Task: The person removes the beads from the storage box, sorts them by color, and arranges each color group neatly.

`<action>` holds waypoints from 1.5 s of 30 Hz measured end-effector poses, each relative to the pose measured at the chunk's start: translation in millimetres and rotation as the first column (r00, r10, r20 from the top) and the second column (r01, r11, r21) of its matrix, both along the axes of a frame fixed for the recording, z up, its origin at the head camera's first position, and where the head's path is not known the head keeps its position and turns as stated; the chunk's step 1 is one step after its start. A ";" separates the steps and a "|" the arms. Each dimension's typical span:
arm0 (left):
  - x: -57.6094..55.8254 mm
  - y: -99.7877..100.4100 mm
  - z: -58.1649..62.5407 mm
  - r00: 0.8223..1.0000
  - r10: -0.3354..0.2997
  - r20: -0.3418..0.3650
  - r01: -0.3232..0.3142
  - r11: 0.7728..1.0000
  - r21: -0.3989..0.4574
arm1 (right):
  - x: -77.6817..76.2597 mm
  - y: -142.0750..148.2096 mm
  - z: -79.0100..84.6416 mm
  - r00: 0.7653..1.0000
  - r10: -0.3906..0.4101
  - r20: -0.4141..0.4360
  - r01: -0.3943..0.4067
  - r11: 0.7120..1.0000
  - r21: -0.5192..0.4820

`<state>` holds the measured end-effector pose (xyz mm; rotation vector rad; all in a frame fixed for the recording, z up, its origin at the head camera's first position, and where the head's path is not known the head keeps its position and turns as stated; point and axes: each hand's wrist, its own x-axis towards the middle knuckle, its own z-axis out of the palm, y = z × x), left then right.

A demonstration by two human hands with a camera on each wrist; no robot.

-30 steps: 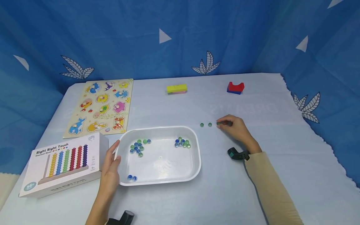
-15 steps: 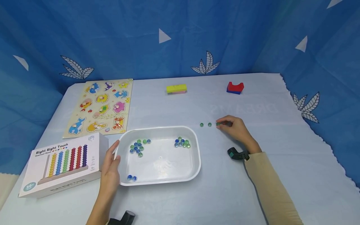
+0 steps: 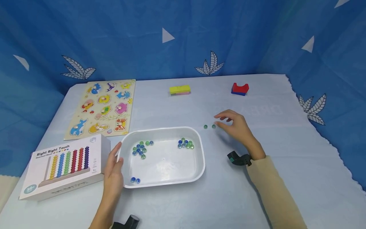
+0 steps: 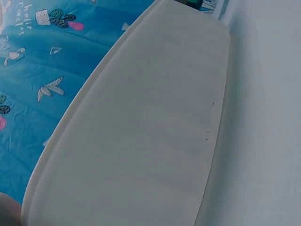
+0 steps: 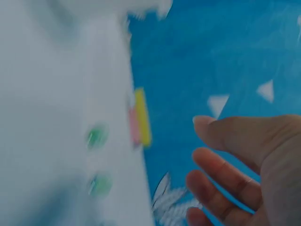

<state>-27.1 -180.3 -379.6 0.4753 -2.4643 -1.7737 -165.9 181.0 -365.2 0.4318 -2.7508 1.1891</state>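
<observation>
In the head view, my left hand (image 3: 112, 175) holds the left rim of a white plastic tray (image 3: 164, 185). The left wrist view is filled by the outer wall of that tray (image 4: 136, 113), a bit of finger showing at lower left. My right hand (image 3: 235, 127) hovers over the cloth right of the tray, thumb and forefinger apart with nothing seen between them. Close to its thumb lies a green marble (image 3: 213, 126), with another green marble (image 3: 205, 126) to the left. The spot of a third marble is hidden by the hand. Blue and green marbles (image 3: 186, 144) sit in separate groups inside the tray.
A boxed bead toy (image 3: 65, 168) stands at the left, with a wooden peg puzzle (image 3: 107, 108) behind it. Yellow and pink blocks (image 3: 179, 89) lie at the back middle, red and blue blocks (image 3: 240, 89) at the back right. A blue curtain (image 3: 186, 38) surrounds the table.
My right hand has let go of the third green marble, risen a little and shifted left, its thumb and forefinger spreading. The left hand and the tray have stayed nearly still.
</observation>
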 end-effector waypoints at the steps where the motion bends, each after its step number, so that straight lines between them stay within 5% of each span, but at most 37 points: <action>1: 0.0 0.3 -0.6 1.000 -0.002 0.003 0.002 1.000 0.002 | 4.8 -7.7 7.0 1.000 0.026 -0.007 -0.026 1.000 0.000; 7: -0.2 0.7 -1.0 1.000 -0.005 0.014 0.005 1.000 -0.006 | 35.0 -56.8 36.9 0.964 0.258 0.067 -0.262 0.963 0.063; 16: -0.6 -1.2 0.8 1.000 -0.001 0.017 0.001 1.000 -0.015 | 58.2 -127.2 32.4 0.895 0.416 0.160 -0.439 0.883 0.165; 21: -0.1 -2.5 0.9 1.000 -0.006 0.018 0.006 1.000 -0.015 | 56.8 -177.1 41.6 0.866 0.448 0.223 -0.498 0.820 0.283; 32: 0.8 -2.6 0.4 1.000 -0.031 0.003 0.031 0.999 -0.021 | 26.9 -225.2 19.0 0.849 0.367 0.380 -0.507 0.767 0.393; 40: 1.6 -3.3 0.9 0.999 -0.048 0.023 0.049 0.998 -0.032 | 28.9 -231.0 1.5 0.839 0.374 0.396 -0.510 0.796 0.328; 45: 0.6 -3.1 0.4 0.998 -0.047 0.031 0.048 0.998 -0.031 | 27.5 -230.2 -1.2 0.825 0.433 0.364 -0.549 0.769 0.328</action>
